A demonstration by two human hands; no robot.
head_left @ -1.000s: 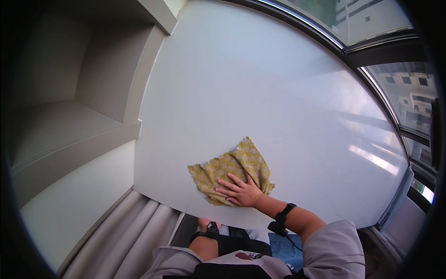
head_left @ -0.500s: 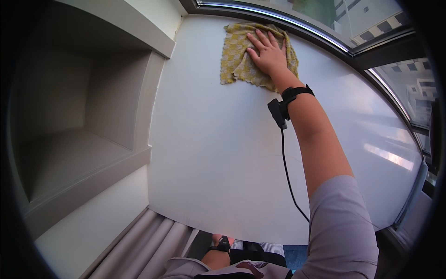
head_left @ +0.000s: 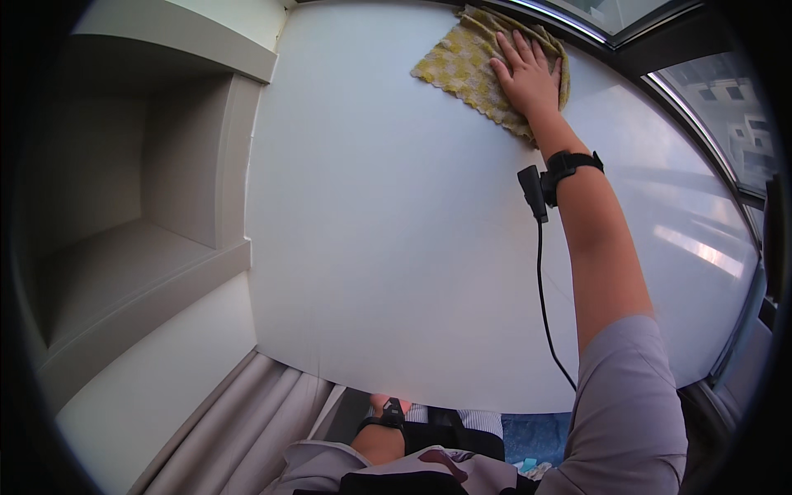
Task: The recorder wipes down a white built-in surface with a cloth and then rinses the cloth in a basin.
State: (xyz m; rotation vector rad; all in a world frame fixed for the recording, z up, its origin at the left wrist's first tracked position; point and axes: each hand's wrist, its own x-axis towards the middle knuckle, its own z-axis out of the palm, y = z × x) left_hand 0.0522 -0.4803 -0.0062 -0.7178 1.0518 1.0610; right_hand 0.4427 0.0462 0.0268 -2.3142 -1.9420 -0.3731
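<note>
Flat on a yellow and grey checked cloth (head_left: 462, 73) lies my right hand (head_left: 530, 80), fingers outstretched and slightly spread. The cloth, with its scalloped edge, rests on a smooth white surface (head_left: 396, 214) at the far side, close to the window frame; its right part is bunched in folds around the hand. A black strap with a small device (head_left: 569, 169) circles my right wrist, and a black cable runs from it toward me. My left hand (head_left: 379, 403) is low by my body, below the near edge of the surface, its fingers mostly hidden.
A recessed grey-beige shelf (head_left: 235, 165) borders the surface on the left. Dark window frames (head_left: 660, 49) curve along the far and right sides. Grey curtain folds (head_left: 239, 421) hang at the lower left. Blue fabric (head_left: 536, 437) shows below the near edge.
My right hand has slid to the right along the window side, dragging the cloth, which has turned somewhat. The view has shifted slightly; my left hand stays low by my body.
</note>
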